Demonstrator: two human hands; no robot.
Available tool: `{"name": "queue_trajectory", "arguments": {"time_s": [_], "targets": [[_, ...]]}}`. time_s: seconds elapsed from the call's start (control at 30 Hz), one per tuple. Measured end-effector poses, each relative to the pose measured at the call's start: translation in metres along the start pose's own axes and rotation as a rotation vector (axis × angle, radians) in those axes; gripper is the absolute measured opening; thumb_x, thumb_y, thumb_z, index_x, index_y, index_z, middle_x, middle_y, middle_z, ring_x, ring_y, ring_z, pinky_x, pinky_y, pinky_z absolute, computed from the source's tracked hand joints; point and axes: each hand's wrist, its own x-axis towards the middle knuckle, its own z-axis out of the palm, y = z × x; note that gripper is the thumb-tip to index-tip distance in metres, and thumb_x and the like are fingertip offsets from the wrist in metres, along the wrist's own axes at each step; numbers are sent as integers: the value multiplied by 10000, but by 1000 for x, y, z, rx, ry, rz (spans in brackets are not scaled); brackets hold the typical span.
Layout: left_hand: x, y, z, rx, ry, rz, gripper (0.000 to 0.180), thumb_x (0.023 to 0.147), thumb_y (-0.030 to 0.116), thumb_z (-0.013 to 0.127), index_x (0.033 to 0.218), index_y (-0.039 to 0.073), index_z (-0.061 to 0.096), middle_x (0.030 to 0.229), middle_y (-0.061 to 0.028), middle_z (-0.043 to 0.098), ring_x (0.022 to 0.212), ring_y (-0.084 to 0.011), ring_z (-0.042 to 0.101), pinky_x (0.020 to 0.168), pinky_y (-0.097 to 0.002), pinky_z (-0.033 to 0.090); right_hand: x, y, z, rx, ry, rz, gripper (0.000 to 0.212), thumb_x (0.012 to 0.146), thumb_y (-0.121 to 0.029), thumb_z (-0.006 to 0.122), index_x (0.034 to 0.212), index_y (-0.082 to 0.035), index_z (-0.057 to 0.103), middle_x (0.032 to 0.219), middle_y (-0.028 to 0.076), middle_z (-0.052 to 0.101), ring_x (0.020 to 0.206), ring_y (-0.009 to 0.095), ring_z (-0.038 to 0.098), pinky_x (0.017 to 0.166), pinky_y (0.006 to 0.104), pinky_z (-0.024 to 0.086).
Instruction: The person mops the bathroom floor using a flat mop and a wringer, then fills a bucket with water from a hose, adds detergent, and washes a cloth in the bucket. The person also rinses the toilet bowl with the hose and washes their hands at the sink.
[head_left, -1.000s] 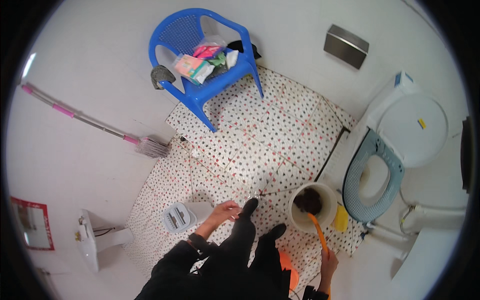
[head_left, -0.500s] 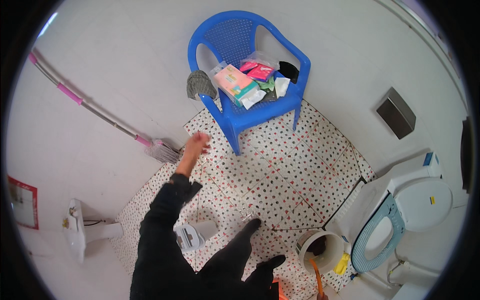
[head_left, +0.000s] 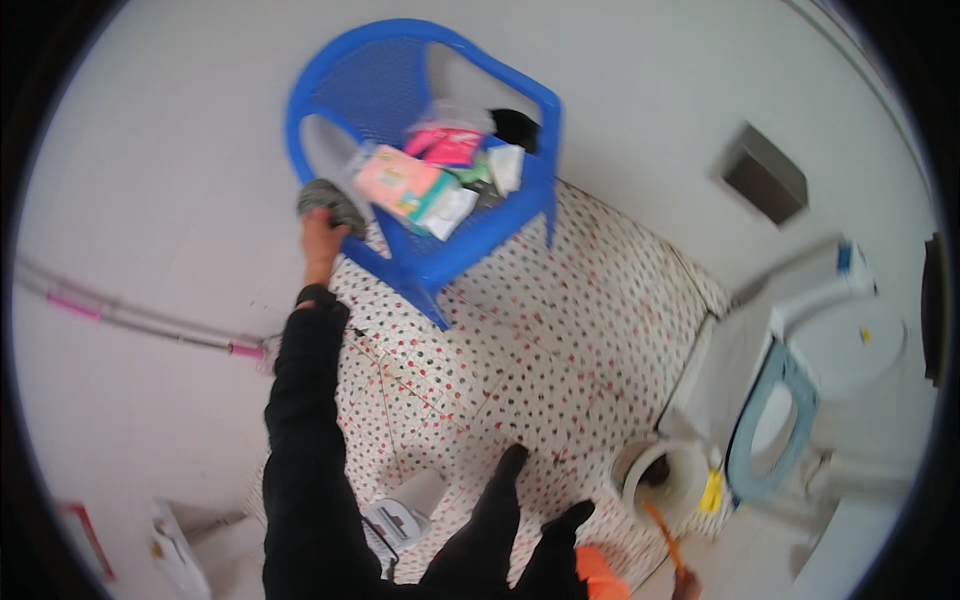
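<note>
My left hand (head_left: 321,243) reaches up to the blue chair's left armrest, its fingers closed on a grey ribbed cloth (head_left: 341,207) draped there. The cloth still rests over the armrest. At the lower right, my right hand (head_left: 686,586) shows only in part, wrapped round a long orange handle (head_left: 664,533). That handle slants into a white bucket (head_left: 687,478); what is at its far end I cannot make out. Inside the bucket lies something dark brown (head_left: 656,469).
The blue plastic chair (head_left: 480,250) carries a pink-and-teal tissue pack (head_left: 398,183), a bright pink packet (head_left: 450,147) and a white paper piece (head_left: 506,167). A toilet (head_left: 745,400) stands right, a pink-handled mop (head_left: 170,333) leans left. A small white bin (head_left: 402,520) stands near my legs.
My left hand has moved up from over the floor onto the grey cloth. The view has shifted, so the chair sits further left. My right hand still holds the orange handle.
</note>
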Motion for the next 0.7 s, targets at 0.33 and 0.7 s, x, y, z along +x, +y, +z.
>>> {"name": "queue_trajectory", "arguments": {"time_s": [0.33, 0.7], "targets": [[-134, 115, -116, -1191, -721, -541, 205, 771, 125, 635, 946, 109, 528, 889, -17, 582, 811, -111, 559, 628, -257, 458, -14, -39, 2, 217, 47, 350, 302, 800, -339, 589, 999, -115, 630, 878, 139, 631, 814, 324, 596, 705, 405, 471], [-300, 378, -202, -1472, -1225, -453, 295, 756, 50, 522, 1048, 32, 485, 1026, -59, 556, 966, -147, 529, 842, -262, 418, -15, -4, 48, 280, 123, 371, 281, 776, -312, 616, 992, -133, 640, 800, 116, 626, 749, 300, 598, 679, 401, 469]]}}
